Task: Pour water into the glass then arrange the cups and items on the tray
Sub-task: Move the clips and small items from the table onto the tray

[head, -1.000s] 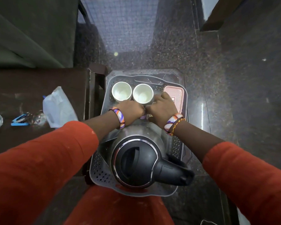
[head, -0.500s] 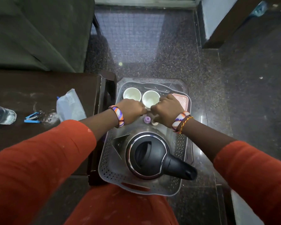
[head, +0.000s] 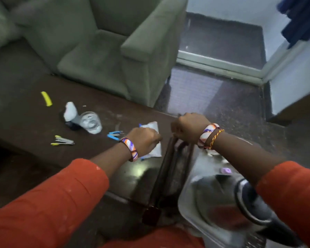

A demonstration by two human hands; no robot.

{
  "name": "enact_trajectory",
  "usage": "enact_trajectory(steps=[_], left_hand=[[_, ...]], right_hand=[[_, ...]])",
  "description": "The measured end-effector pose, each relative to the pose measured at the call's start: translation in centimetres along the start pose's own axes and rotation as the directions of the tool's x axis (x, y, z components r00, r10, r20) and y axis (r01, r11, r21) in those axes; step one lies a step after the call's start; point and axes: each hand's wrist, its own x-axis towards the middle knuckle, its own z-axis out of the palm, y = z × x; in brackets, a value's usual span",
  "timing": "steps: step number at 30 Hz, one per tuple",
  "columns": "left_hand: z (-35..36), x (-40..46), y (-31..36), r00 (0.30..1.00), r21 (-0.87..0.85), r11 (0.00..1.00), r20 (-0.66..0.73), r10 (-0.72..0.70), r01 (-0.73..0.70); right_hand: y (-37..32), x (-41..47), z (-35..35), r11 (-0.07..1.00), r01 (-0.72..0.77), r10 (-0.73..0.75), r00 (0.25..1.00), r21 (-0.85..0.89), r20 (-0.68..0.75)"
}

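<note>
Your left hand [head: 145, 139] and right hand [head: 190, 126], both fisted, hover near the table's right edge; the glass [head: 91, 122] stands mid-table, left.

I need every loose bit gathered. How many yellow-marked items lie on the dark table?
2: a yellow strip at the far left, and a yellow-tipped clip nearer, left of the blue clip. Others may be hidden.

A home living room — green armchair [head: 104, 56], dark low table [head: 34, 129].
</note>
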Motion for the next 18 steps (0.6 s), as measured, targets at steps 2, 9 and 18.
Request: enact_trajectory(steps=[2,9,18], left_hand=[[0.2,-4.2,-4.1,0.999,-0.016,0.999,0.009,-0.048,0.049],[2.3,-20.0,-18.2,0.953,-0.112,0.948,0.090,-0.289,0.298],[6.3,-30.3,-29.6,0.750,-0.293,0.693,0.338,-0.569,0.658]], right_hand=[[-4.9,3.0,0.0,0.999,0.041,-0.042,0.999,0.008,0.027],[-23.2,13.4,2.9,0.980,0.170,-0.183,0.974,0.106,0.132],[-35.6,20.7,8.9,0.926,0.181,-0.286,0.909,0.331,0.303]])
